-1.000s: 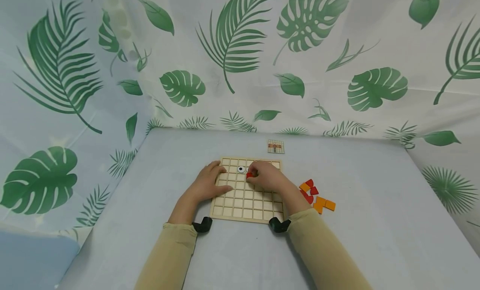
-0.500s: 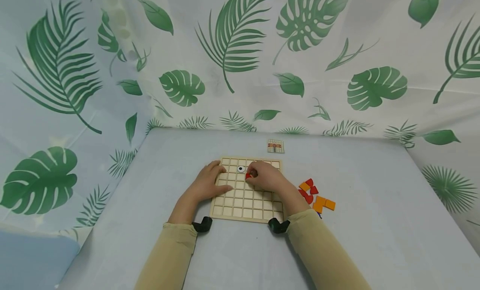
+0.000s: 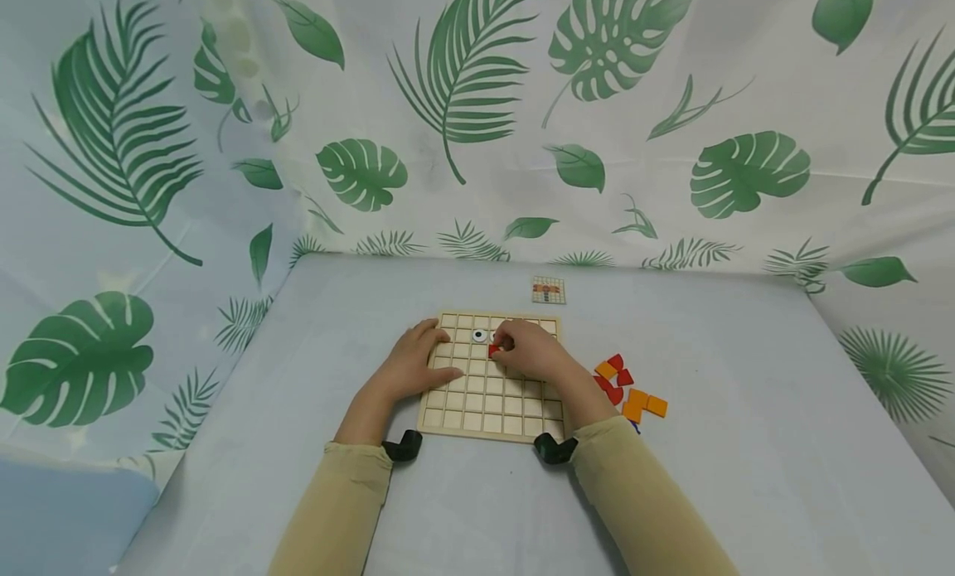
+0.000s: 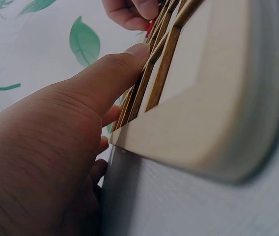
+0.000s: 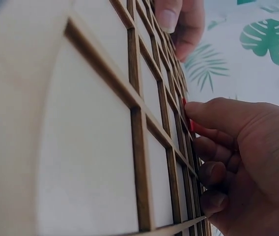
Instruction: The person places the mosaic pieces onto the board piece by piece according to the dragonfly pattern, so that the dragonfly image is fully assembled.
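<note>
A wooden grid board [image 3: 477, 404] lies on the table, its square cells divided by raised strips. My right hand [image 3: 531, 349] pinches a small red tile [image 3: 494, 351] at a cell in the board's upper middle. In the right wrist view the thumb rests against that red tile [image 5: 192, 125]; the other fingers are curled behind. A round white eye tile [image 3: 480, 336] sits in a cell just up and left of it, and part of a second shows beside my fingers. My left hand [image 3: 411, 362] rests spread on the board's left side, the thumb lying over the cells.
Loose red tiles [image 3: 615, 396] and orange tiles [image 3: 656, 406] lie right of the board, with a bit of blue by the right sleeve. A small pattern card [image 3: 548, 290] lies behind the board. Leaf-printed cloth [image 3: 515, 186] hangs beyond the table.
The red tile has shifted slightly down and left with my right fingers and now appears flatter in its cell. More of the second eye tile shows. My left hand stays still.
</note>
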`<action>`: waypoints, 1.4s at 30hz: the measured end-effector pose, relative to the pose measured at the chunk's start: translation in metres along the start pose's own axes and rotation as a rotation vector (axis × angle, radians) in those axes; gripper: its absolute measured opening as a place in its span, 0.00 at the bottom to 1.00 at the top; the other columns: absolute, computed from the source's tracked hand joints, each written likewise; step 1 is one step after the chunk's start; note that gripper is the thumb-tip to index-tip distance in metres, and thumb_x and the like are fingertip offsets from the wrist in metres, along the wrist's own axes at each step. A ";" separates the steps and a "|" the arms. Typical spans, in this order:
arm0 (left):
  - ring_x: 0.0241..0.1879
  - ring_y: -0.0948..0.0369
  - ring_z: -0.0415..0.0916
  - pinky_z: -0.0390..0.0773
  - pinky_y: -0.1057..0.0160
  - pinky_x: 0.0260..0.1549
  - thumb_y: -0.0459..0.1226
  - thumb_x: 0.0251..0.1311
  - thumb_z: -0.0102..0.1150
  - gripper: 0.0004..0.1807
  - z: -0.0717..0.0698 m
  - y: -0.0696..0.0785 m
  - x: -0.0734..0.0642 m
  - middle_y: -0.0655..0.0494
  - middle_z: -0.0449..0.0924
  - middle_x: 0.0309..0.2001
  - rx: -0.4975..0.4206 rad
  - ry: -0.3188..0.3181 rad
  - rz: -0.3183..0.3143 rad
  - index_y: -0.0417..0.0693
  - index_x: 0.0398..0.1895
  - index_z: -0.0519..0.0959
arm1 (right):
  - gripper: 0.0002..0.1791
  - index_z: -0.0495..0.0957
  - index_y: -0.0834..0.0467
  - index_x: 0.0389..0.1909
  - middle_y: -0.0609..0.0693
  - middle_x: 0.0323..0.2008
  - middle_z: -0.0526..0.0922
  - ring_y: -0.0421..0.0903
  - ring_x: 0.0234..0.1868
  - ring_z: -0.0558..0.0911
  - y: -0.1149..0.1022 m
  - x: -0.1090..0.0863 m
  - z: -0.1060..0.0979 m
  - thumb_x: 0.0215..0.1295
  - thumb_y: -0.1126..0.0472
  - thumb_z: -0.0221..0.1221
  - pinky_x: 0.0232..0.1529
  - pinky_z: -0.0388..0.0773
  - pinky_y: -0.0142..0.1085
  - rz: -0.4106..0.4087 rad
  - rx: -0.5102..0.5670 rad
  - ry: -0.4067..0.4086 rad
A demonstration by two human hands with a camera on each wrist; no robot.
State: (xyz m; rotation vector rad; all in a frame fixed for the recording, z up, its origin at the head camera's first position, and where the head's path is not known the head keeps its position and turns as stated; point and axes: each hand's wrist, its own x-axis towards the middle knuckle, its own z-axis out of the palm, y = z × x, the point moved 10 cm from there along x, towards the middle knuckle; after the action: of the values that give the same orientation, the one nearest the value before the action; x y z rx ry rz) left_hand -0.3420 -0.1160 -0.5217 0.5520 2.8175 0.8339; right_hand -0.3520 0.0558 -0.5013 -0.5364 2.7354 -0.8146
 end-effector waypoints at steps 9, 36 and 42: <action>0.76 0.46 0.53 0.58 0.45 0.74 0.59 0.56 0.66 0.34 0.000 0.001 0.000 0.46 0.53 0.76 -0.003 0.011 0.013 0.52 0.59 0.71 | 0.10 0.79 0.53 0.41 0.47 0.35 0.80 0.43 0.35 0.76 0.001 0.000 0.001 0.66 0.52 0.63 0.38 0.76 0.38 0.031 -0.010 0.014; 0.76 0.44 0.52 0.59 0.44 0.73 0.58 0.57 0.66 0.34 0.001 0.000 -0.001 0.46 0.52 0.77 -0.011 0.003 -0.001 0.51 0.60 0.71 | 0.13 0.81 0.53 0.49 0.53 0.47 0.82 0.52 0.46 0.77 0.114 -0.087 -0.100 0.71 0.52 0.57 0.47 0.81 0.44 0.206 0.002 0.038; 0.76 0.45 0.52 0.59 0.44 0.73 0.58 0.57 0.66 0.34 0.000 0.002 -0.002 0.46 0.52 0.77 -0.010 -0.001 -0.003 0.51 0.61 0.71 | 0.14 0.81 0.51 0.51 0.53 0.48 0.81 0.53 0.49 0.76 0.140 -0.108 -0.103 0.70 0.51 0.57 0.52 0.81 0.49 0.245 0.026 -0.013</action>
State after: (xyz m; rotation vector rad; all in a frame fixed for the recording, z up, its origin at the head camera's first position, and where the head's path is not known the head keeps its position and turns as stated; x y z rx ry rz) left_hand -0.3398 -0.1149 -0.5206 0.5467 2.8116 0.8464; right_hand -0.3260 0.2580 -0.4828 -0.1937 2.7031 -0.7790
